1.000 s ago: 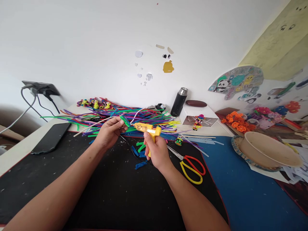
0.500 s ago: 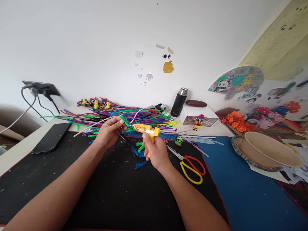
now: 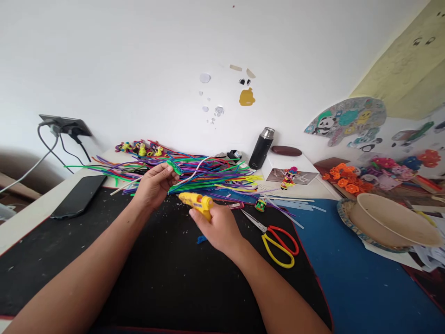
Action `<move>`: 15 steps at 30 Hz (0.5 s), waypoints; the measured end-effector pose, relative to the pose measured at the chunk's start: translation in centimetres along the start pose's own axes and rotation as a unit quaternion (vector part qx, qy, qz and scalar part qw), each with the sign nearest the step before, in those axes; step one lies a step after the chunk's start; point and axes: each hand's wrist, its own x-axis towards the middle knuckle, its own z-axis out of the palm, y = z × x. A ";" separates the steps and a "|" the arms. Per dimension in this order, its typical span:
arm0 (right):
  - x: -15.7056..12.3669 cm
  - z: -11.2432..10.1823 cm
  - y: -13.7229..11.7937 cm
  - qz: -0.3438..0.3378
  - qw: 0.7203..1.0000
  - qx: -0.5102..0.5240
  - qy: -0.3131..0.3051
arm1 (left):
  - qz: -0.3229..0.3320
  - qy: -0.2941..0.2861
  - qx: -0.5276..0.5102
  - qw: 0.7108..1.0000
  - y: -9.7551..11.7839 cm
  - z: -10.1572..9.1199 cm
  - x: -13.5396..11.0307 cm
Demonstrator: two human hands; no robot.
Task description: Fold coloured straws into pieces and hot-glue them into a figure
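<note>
My right hand [image 3: 217, 227] is closed round a small yellow glue gun [image 3: 196, 202], held low over the black mat [image 3: 146, 273] with its nozzle pointing left. My left hand [image 3: 153, 185] pinches a short green pipe-cleaner piece [image 3: 174, 167] between thumb and fingers, raised just in front of the pile of coloured pipe cleaners [image 3: 194, 171]. The glue gun's tip sits a little below and to the right of the green piece, not touching it. A blue scrap [image 3: 201, 239] lies on the mat partly under my right hand.
Red-and-yellow scissors [image 3: 276, 236] lie right of my right hand. A phone [image 3: 78, 195] rests at the left, a black flask [image 3: 261, 148] at the back, a shallow bowl [image 3: 392, 222] on the blue mat at the right. Cables hang from a wall socket [image 3: 64, 125].
My right hand has lowered the glue gun toward the mat, away from the green piece. My left hand has lifted the green piece slightly up and left. The view shifted a little.
</note>
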 end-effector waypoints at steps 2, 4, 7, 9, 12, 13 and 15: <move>-0.4 0.4 -0.3 -0.048 0.997 -0.060 -0.012 | 0.004 0.011 -0.009 1.000 0.1 -0.4 0.3; -0.8 0.8 -0.7 -0.077 0.991 -0.102 -0.045 | 0.010 0.018 -0.015 1.000 0.3 -0.7 0.6; -1.2 1.2 -1.1 -0.100 0.981 -0.145 -0.082 | 0.017 0.018 -0.012 1.000 0.4 -0.9 0.7; -1.3 1.3 -1.3 -0.108 0.976 -0.163 -0.096 | 0.015 0.013 -0.007 1.000 0.4 -0.8 0.6; -1.3 1.3 -1.5 -0.112 0.972 -0.175 -0.110 | 0.008 0.010 -0.011 1.000 0.4 -0.6 0.5; -1.3 1.3 -1.6 -0.114 0.971 -0.175 -0.114 | 0.007 0.010 -0.015 1.000 0.3 -0.6 0.4; -1.4 1.5 -1.7 -0.124 0.969 -0.173 -0.127 | 0.005 0.010 -0.022 1.000 0.2 -0.5 0.4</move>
